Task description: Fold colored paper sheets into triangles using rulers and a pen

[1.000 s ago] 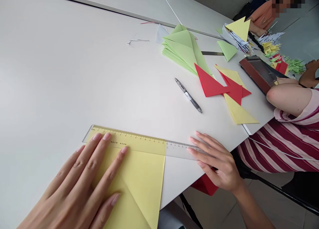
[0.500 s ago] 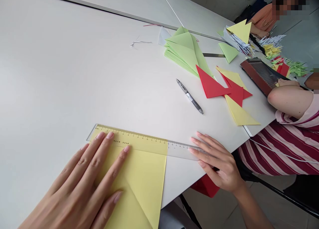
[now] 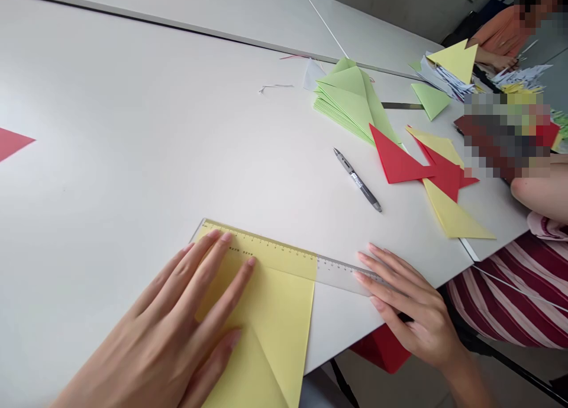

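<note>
Pinning a clear plastic ruler (image 3: 341, 275) to the white table (image 3: 124, 159), the person's left hand (image 3: 164, 331) lay flat with its fingers spread wide, their tips on the ruler where it crossed a folded sheet of yellow paper (image 3: 277, 319). The sheet sat under the ruler's edge and ran past the table's edge. The right hand (image 3: 415, 307) held the ruler's clear end, its fingers slightly fanned and only their tips touching.

Farther up the table, seen from the head camera, lay a grey pen (image 3: 357, 180), a stack of green paper triangles (image 3: 346, 100), and overlapping red paper triangles (image 3: 399, 162) on a yellow folded piece (image 3: 452, 215). A person in a striped top (image 3: 510, 295) sat at the right, and another in an orange top (image 3: 501, 32) sat beyond. A pixelated patch hid part of the upper right.
</note>
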Tool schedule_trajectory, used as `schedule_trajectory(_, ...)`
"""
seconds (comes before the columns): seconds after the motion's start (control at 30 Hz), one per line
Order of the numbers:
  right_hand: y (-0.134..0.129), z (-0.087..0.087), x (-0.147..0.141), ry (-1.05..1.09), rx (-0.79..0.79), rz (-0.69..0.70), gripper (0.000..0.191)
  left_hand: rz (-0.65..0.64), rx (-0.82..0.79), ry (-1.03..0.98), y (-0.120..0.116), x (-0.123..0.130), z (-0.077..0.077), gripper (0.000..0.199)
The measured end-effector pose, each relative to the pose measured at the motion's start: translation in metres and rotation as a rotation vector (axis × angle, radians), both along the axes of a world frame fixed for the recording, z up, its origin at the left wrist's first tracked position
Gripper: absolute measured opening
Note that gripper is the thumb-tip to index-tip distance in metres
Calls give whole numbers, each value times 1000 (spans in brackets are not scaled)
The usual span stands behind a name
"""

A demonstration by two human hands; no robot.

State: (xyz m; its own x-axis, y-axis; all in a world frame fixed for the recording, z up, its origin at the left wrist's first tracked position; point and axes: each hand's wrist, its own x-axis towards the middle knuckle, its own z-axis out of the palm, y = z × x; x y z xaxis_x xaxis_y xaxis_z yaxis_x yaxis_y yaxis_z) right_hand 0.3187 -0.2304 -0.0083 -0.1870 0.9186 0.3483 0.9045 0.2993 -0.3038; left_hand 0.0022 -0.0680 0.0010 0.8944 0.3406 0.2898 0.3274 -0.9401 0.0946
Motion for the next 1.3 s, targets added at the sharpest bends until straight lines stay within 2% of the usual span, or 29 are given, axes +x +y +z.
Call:
schedule_trajectory(0.17,4,9,-7,-23,51,-20,44,47,-18,14,1,2,5,51)
schedule_trajectory(0.33,28,17,-32,-35,137,-3,44,4,49,79,-1,3,13,48)
schedule_trajectory(0.5,57,17,-69,-171,-18,75,49,-12,30,79,-3,0,13,51)
schedule_trajectory(0.63,66,12,-87,-284,-87,122,58,-10,16,37,-4,0,9,56)
schedule_trajectory(0.87,67,4,-87,-341,-138,143,63,0,-8,53,-6,-1,8,57)
schedule_trajectory(1.13,66,10,-87,-339,-255,129,63,-16,-6,-7,-8,-3,5,50)
schedule_trajectory(1.3,88,13,-75,-299,-299,163,60,-16,-7,8,10,5,1,46)
